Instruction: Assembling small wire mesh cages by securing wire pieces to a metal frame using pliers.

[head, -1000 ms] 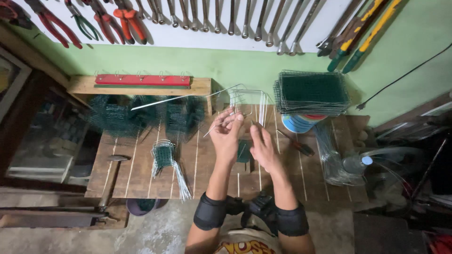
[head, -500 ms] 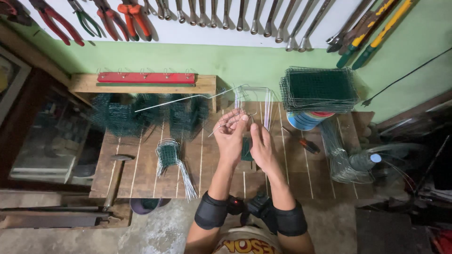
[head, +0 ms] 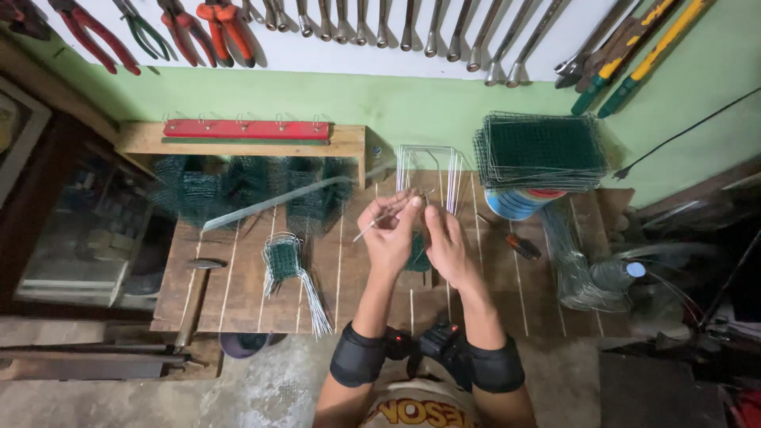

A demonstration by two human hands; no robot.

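My left hand [head: 388,234] and my right hand [head: 445,242] are raised together over the middle of a wooden workbench [head: 246,305]. The left hand's fingers pinch a thin silver wire [head: 371,224] that slants down to the left. The right hand's fingertips close on the same wire piece near the left thumb. A small piece of green wire mesh [head: 418,255] lies on the bench under and between my hands, partly hidden. Several bent U-shaped silver wires [head: 432,170] stand just beyond my fingers.
A stack of green mesh panels [head: 543,150] rests on a blue round container at the back right. Green mesh baskets [head: 238,186] sit at the back left under a red hook rail [head: 246,128]. A mesh-and-wire bundle [head: 289,265], a hammer [head: 194,297] and a screwdriver [head: 519,246] lie on the bench. Pliers and wrenches hang on the wall.
My hands have stayed together over the bench, working the thin wire between the fingertips. The view has shifted slightly; nothing on the bench has moved.
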